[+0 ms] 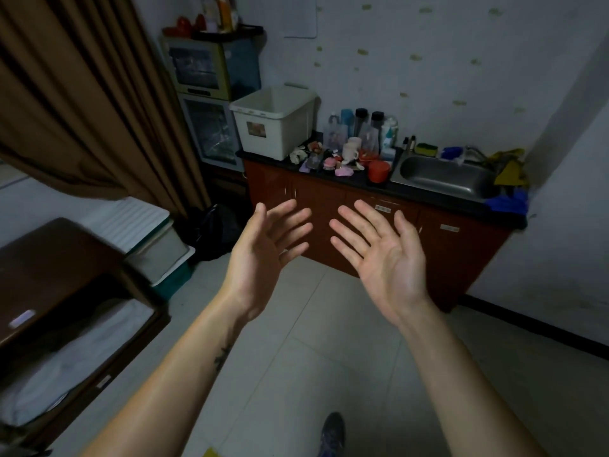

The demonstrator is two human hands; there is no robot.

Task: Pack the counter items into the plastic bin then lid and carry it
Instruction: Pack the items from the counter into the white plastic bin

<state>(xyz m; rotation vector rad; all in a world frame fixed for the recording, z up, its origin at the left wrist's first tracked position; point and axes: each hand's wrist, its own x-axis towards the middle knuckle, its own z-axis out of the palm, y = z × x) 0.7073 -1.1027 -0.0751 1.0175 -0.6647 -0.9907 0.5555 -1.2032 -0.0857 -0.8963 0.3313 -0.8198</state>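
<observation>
Open bin top clear; bottles crowd beside it.

Off-white on the bin at the left end of the black worktop, red on the tub near its front edge. Reddish-brown on the cupboard doors, plain brown on the curtain. Pale grey with scattered olive flecks on the wall.

Two hands, one bin, one sink.

Both hands, left hand and right hand, spread palms-up (holding nothing); far off, the bin stands lidless on the counter.
</observation>
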